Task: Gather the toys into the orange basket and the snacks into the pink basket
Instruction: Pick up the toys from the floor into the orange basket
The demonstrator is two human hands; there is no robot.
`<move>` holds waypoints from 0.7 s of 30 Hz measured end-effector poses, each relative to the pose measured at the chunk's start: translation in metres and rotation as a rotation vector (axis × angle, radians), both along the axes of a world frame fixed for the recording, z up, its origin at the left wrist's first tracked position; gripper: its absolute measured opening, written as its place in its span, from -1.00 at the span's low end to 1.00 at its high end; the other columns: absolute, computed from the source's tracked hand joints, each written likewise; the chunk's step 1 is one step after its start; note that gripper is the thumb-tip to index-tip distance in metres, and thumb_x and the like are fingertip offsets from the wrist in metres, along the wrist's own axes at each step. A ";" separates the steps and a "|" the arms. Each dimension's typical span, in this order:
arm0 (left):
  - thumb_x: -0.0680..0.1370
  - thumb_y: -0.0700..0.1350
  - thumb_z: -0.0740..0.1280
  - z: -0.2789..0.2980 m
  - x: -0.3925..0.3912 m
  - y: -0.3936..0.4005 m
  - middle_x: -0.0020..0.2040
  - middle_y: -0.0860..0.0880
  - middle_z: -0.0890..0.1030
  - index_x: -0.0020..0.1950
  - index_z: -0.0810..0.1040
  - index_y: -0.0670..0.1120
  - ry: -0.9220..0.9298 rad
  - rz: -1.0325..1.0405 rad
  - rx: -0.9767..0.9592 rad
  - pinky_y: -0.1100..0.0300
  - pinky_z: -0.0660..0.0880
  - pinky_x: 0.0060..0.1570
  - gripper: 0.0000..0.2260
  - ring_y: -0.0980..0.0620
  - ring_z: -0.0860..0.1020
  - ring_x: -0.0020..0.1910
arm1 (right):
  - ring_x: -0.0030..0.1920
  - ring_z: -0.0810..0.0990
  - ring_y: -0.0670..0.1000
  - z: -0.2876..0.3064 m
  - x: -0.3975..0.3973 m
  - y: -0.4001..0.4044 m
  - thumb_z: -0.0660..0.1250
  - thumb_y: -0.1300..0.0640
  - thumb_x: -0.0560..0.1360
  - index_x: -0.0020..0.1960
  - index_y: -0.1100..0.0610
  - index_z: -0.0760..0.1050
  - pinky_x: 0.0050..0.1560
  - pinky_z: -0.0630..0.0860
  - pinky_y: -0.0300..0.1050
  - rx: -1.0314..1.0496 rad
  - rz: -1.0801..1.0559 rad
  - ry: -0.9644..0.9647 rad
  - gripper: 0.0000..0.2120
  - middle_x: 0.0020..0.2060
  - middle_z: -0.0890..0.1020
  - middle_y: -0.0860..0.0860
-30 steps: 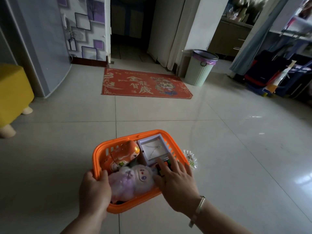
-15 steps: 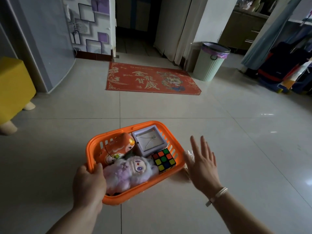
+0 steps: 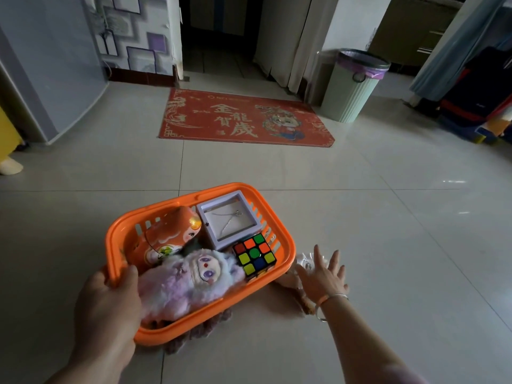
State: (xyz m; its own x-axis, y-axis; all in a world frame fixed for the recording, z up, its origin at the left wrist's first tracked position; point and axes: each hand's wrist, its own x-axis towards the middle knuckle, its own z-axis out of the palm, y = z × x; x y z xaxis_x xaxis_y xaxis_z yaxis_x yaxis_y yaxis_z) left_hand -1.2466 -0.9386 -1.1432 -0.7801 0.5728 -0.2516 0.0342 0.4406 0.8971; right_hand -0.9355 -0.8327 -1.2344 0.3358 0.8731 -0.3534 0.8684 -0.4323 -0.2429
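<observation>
Here, head view: left hand [image 3: 108,303] grips the near-left rim of the orange basket [image 3: 286,246], which sits on the floor and holds the toys. Right hand [image 3: 322,275], fingers spread and empty, hovers just right of the basket over a crinkly clear item [image 3: 304,259], identity unclear. Right hand is nearer; pink basket not visible.
</observation>
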 end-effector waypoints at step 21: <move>0.60 -0.06 0.34 -0.006 -0.002 -0.008 0.08 -0.35 0.61 0.16 0.58 -0.27 0.001 -0.001 -0.040 -0.04 0.41 -0.03 -0.71 -0.33 0.57 0.04 | 0.26 0.31 0.28 -0.002 0.032 -0.002 0.30 0.00 0.44 0.33 -0.05 0.33 0.22 0.38 0.11 0.356 0.009 -0.140 -0.53 0.40 0.24 0.17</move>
State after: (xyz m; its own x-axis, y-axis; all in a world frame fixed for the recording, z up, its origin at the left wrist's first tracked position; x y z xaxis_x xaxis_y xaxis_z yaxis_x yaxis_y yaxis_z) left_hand -1.2491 -0.9464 -1.1494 -0.7798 0.5629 -0.2739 0.0351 0.4762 0.8786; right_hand -0.9033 -0.8346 -1.2360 0.3513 0.9360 0.0211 0.9072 -0.3347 -0.2548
